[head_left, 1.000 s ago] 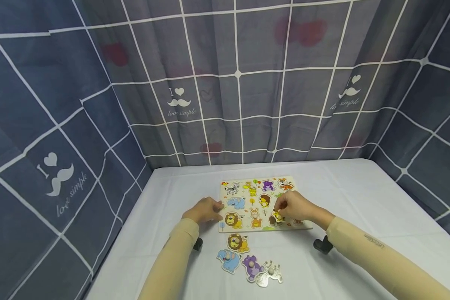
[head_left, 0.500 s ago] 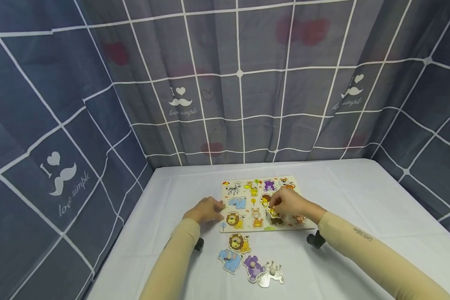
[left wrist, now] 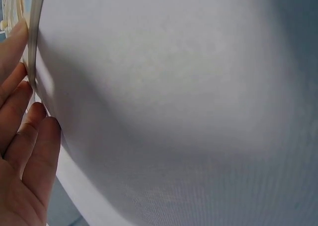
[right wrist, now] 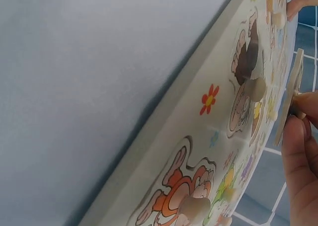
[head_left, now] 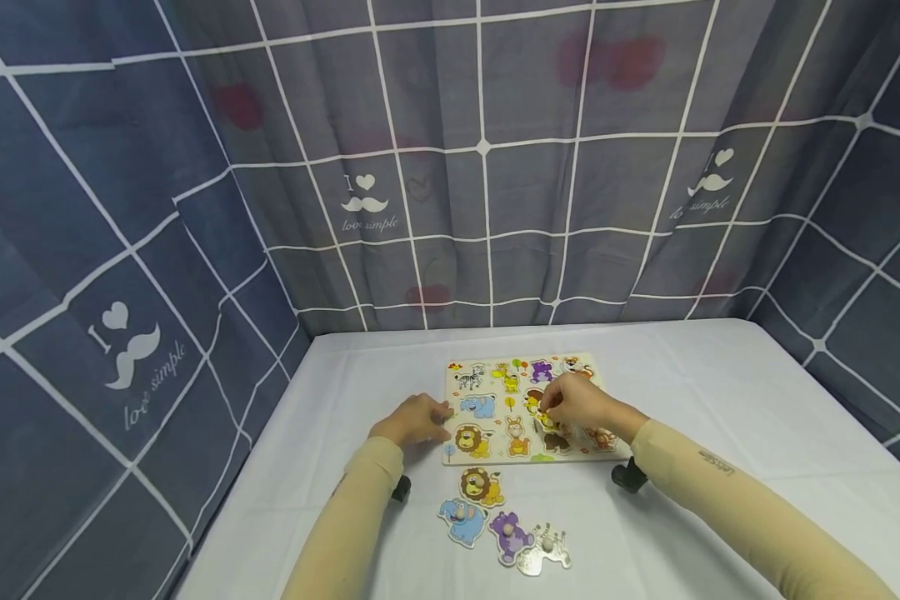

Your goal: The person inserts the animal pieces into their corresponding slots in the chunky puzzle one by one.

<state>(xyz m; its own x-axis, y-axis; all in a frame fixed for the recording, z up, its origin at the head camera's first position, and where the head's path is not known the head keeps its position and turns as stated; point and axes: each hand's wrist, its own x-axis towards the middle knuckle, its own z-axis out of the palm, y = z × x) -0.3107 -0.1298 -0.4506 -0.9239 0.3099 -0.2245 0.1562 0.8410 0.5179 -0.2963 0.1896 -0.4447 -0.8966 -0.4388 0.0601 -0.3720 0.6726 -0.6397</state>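
Note:
A wooden puzzle board (head_left: 456, 459) with animal pictures lies on the white cloth. My left hand (head_left: 411, 419) rests at its left edge; in the left wrist view the thumb (left wrist: 14, 47) and fingers touch the board's edge. My right hand (head_left: 581, 403) is over the board's right half, pinching a knobbed puzzle piece (head_left: 546, 419) with yellow on it. In the right wrist view that piece (right wrist: 289, 99) is tilted on edge, above the board, its picture turned away. Below it, a seated knobbed piece and a dark brown picture show on the board.
Loose pieces lie in front of the board: a lion (head_left: 482, 487), a blue elephant (head_left: 462, 523), a purple hippo-like animal (head_left: 510, 537) and a shiny zebra (head_left: 544, 550) overlapping it. A gridded curtain (head_left: 435, 208) surrounds the table on the back and sides.
My right hand has moved left with the yellow piece, from over the dark brown picture toward the hedgehog picture. The left hand keeps its place at the board's edge.

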